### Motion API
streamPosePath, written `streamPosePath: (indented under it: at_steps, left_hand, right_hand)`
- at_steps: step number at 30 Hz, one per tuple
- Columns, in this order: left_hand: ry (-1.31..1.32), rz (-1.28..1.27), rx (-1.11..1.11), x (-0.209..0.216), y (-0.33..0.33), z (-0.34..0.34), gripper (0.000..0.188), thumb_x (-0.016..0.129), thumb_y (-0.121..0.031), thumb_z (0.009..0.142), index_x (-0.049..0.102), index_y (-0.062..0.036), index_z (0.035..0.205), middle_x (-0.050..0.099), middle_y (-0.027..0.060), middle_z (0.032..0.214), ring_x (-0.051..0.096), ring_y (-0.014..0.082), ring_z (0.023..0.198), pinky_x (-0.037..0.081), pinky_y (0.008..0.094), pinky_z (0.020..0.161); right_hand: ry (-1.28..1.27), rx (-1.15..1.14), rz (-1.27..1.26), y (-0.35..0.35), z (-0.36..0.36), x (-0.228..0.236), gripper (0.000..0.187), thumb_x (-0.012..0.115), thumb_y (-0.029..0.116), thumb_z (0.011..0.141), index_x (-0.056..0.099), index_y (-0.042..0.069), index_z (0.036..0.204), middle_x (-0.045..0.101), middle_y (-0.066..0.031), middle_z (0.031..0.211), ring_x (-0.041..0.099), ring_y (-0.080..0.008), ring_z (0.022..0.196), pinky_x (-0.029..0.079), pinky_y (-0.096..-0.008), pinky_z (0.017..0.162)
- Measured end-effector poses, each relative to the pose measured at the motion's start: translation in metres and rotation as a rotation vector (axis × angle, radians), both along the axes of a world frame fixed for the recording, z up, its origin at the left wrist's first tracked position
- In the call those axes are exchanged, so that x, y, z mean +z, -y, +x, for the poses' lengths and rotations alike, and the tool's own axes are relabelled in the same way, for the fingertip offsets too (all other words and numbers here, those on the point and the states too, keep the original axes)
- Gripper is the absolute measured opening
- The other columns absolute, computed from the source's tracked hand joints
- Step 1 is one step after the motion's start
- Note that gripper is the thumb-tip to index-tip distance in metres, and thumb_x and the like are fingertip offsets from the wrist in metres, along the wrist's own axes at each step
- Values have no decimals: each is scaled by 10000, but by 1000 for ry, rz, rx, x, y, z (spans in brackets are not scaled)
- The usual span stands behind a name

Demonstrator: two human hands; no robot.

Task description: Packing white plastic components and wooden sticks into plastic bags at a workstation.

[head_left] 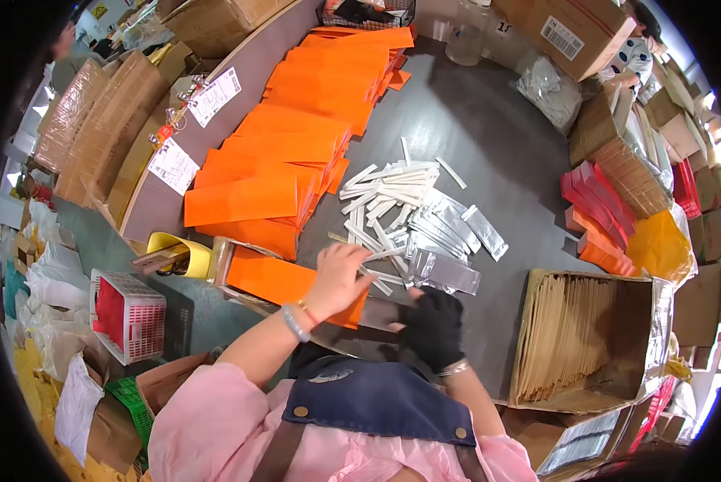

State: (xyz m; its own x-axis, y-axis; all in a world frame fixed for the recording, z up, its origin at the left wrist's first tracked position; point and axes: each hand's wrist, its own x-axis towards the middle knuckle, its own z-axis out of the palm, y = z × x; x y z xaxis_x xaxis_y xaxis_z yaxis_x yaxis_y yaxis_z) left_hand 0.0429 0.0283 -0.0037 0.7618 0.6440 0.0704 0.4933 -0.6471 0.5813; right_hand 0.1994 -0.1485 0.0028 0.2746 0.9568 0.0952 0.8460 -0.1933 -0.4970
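My bare left hand (340, 277) reaches to the near side of a loose pile of white strips (396, 181). Its fingers are closed around the end of one white strip (388, 254). An orange envelope (272, 275) lies under my left wrist and forearm, by the table's near edge. My right hand (434, 328), in a black fingerless glove, hovers near the same edge with thumb and index finger apart and nothing visible between them. Just beyond it lie flat silver packets (445, 271), with more silver packets (445, 225) fanned out beside the strips.
Overlapping stacks of orange envelopes (296, 136) run along the left of the grey table (489, 136). A carton of tan sheets (569, 337) stands at the right, near pink envelopes (597, 197). A yellow holder (185, 255) hangs at the left edge; a clear jug (466, 36) stands far back.
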Motion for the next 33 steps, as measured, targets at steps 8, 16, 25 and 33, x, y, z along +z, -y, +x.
streamPosePath:
  at_steps: [8, 16, 25, 33]
  left_hand:
    - [-45, 355, -97, -14, -30, 38, 88, 710, -136, 764, 624, -117, 769, 568, 38, 847, 541, 259, 864, 380, 409, 775]
    - [79, 382, -408, -23, 27, 119, 102, 596, -194, 814, 580, -99, 848, 560, 63, 911, 541, 263, 908, 430, 413, 769]
    - [1, 300, -418, -4, 30, 130, 253, 716, -210, 722, 633, -104, 935, 576, 62, 972, 540, 263, 953, 424, 408, 788]
    - [283, -47, -454, 3, 31, 111, 133, 688, -149, 773, 594, -73, 827, 618, 139, 683, 629, 329, 673, 487, 410, 617]
  right_hand:
    - [-14, -880, 275, 170, 129, 7, 245, 708, 73, 841, 620, 9, 1061, 623, -74, 959, 599, -197, 893, 482, -341, 847]
    - [259, -973, -335, 240, 169, -11, 270, 711, 196, 798, 671, -20, 956, 643, -218, 954, 620, -385, 933, 497, -440, 828]
    - [151, -1031, -145, 231, 159, -7, 167, 610, 129, 815, 609, -30, 865, 620, -222, 856, 612, -414, 854, 491, -457, 763]
    - [24, -1294, -279, 235, 168, -9, 325, 514, 87, 911, 558, -69, 1193, 613, -262, 1153, 601, -369, 1065, 471, -394, 910]
